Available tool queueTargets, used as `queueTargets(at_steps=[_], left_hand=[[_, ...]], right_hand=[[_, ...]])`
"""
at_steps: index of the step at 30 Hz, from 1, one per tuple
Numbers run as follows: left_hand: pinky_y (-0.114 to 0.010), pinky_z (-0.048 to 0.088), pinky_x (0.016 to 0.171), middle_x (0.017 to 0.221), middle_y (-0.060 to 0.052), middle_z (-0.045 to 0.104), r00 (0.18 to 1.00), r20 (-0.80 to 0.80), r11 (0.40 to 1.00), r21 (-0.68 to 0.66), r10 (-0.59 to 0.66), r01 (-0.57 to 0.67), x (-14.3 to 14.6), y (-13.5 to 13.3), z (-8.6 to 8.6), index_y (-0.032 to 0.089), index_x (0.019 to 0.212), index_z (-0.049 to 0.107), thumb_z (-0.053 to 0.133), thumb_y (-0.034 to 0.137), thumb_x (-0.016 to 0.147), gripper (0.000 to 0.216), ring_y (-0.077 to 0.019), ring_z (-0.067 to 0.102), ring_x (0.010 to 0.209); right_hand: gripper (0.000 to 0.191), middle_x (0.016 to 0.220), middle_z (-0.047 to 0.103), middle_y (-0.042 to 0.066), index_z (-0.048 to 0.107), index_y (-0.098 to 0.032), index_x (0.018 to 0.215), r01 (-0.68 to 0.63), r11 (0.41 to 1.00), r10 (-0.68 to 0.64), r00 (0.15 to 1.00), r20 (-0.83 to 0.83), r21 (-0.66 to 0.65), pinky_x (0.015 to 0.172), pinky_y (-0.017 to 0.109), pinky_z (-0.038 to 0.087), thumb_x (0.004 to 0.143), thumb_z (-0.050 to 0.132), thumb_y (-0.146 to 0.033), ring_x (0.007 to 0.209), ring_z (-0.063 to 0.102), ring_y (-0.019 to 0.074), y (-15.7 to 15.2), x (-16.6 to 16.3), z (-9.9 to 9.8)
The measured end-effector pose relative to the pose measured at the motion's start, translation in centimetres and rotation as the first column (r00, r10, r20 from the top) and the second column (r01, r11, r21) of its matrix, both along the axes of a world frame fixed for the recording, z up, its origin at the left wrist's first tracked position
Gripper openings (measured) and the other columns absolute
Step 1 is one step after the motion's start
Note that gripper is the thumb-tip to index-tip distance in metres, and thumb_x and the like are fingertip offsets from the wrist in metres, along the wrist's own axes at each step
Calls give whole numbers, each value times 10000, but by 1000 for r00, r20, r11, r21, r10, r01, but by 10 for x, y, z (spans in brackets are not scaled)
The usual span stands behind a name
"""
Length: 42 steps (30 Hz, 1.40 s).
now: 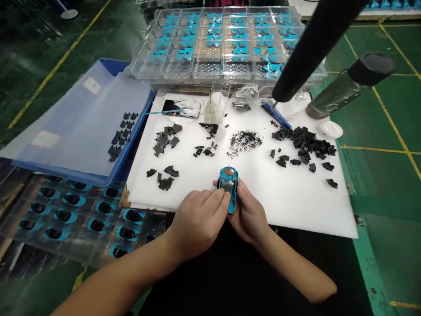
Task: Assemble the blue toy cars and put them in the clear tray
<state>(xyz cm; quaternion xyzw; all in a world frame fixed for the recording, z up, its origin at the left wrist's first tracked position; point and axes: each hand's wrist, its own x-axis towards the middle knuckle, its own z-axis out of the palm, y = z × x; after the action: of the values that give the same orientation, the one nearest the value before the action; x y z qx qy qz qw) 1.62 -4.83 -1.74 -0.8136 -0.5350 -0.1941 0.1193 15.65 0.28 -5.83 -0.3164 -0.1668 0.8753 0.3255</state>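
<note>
- Centrally, a small car-shaped shell (228, 188) sat between both hands, held just above the near part of a white foam sheet (296, 197)
- Its body was glossy metallic turquoise, narrow and rounded at the far end, with open cut-outs through which a darker inside showed
- The left hand (197, 219) was curled, its fingertips pinching the shell's left edge
- The right hand (248, 215) cupped the shell from the right and below, with its thumb pressed on the side, so both hands were gripping it
- The foam sheet looked soft, matte and flat, with a ragged near-left corner
- Flat black plastic pieces (304, 140) with curved outlines lay heaped on the sheet's right side, and smaller groups of similar pieces (166, 140) lay to the left
- A loose scatter of tiny dark pins (245, 141) lay between those piles, well beyond the hands
- A small translucent bottle (213, 109) stood upright near the sheet's far edge
- Clear, ribbed plastic trays (226, 44), divided into square compartments with turquoise parts inside, stood at the far end
- A blue crate (131, 149) covered with cloudy plastic film sat to the left, with black pieces lying on the film
- A dark cylindrical bottle (348, 85) lay tilted at the right, beside a round white cap (330, 129)
</note>
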Motion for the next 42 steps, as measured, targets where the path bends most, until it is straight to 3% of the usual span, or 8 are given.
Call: queueTargets(at_steps=[13,17,24,34,42], left_hand=[[-340,382,564,797,-82,655,997,-46,994,-81,65,-68,14,5,-6,104,999,636,451,99,925,199,-192,552,677],[-347,374,569,779,-83,622,996,-83,989,-143,28,-39,12,7,-5,108,957,628,456,86,890,185,-207,526,680],[-367,374,586,752,-68,607,1000,-15,987,-161,-20,18,7,8,-2,128,866,628,468,84,897,169,-217,511,688],[-355,358,565,783,-62,637,999,34,981,-190,31,-24,8,5,-6,131,946,632,442,83,913,199,-196,528,669],[-358,350,530,745,-45,646,996,51,985,-160,79,-69,13,4,-8,107,978,658,475,82,905,199,-195,565,628]], right_hand=[[433,1271,676,52,501,-340,1398,-55,998,55,998,23,9,992,433,500,978,505,-446,1148,632,242,0,2,-1],[466,1269,675,53,500,-340,1408,-65,997,63,995,73,28,988,441,505,960,525,-469,1144,636,251,0,3,-3],[485,1270,671,53,490,-348,1421,-74,997,71,995,75,36,984,435,506,956,533,-478,1154,632,251,0,2,-3],[475,1280,670,54,494,-354,1409,-87,996,84,994,77,33,974,442,516,953,538,-480,1148,639,253,0,4,-3],[434,1293,673,58,489,-324,1416,-78,996,78,997,-2,42,1073,462,458,995,490,-430,1208,619,239,0,3,-2]])
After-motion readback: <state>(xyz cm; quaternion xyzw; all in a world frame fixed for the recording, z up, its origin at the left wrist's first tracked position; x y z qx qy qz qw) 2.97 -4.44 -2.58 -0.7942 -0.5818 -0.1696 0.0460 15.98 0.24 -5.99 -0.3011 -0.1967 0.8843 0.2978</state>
